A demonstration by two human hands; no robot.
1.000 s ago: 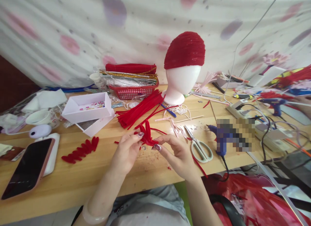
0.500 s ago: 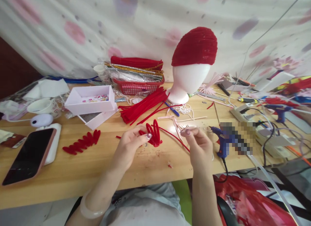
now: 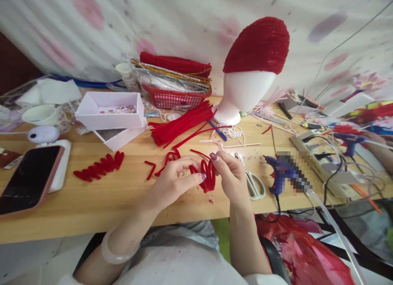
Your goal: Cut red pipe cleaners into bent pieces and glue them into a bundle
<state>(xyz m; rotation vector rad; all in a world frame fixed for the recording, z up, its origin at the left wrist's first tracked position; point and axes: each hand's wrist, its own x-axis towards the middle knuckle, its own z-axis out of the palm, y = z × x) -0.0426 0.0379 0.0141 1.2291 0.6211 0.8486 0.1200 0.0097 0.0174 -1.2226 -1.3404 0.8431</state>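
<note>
Over the middle of the table's front part, a piece of red fuzzy pipe cleaner bent into upright loops [image 3: 209, 178] is held between both hands. My left hand [image 3: 176, 180] pinches it from the left, thumb against the loops. On the other side, the thumb and fingers of my right hand [image 3: 229, 172] are closed at the top of the rightmost loop. Scissors [image 3: 257, 187] with pale handles lie beside my right hand, partly hidden by it. Loose bent red pipe cleaner pieces [image 3: 172, 156] rest behind my left hand.
Farther back lie a bundle of red pipe cleaners [image 3: 182, 125] and a white mannequin head [image 3: 245, 93] with a red cap. A finished-looking row of red loops [image 3: 100, 166] and a phone [image 3: 30, 176] are left; a blue glue gun [image 3: 278, 176] is right. Another person's hand [image 3: 379, 148] shows far right.
My right hand has moved left onto the red loops, uncovering the scissors. My left hand still holds the piece. The camera view has shifted slightly.
</note>
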